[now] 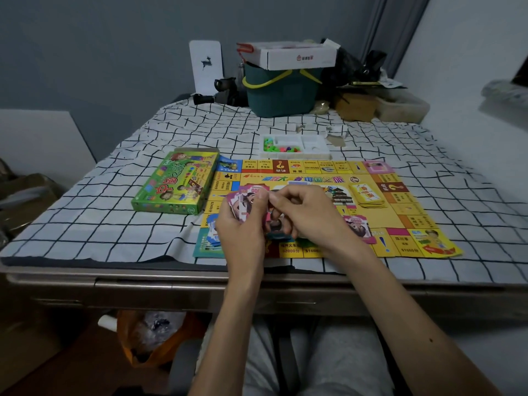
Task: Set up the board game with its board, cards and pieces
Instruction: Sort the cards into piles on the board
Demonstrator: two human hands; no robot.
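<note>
Head view: over the board (411, 215) near the table's (143, 279) front edge, my left hand (243, 227) grips fanned cards (246, 199); my right hand (307, 215) pinches one.

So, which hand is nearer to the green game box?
Left. The left hand, holding pink cards, is right of the green game box; the right hand lies farther right.

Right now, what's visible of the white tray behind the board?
The white tray lies flat on the checked cloth, just past the far edge of the board; contact unclear. Looks like thin moulded plastic with several compartments. The left one holds small coloured pieces, mostly green, some pink; the right ones look bare.
</note>
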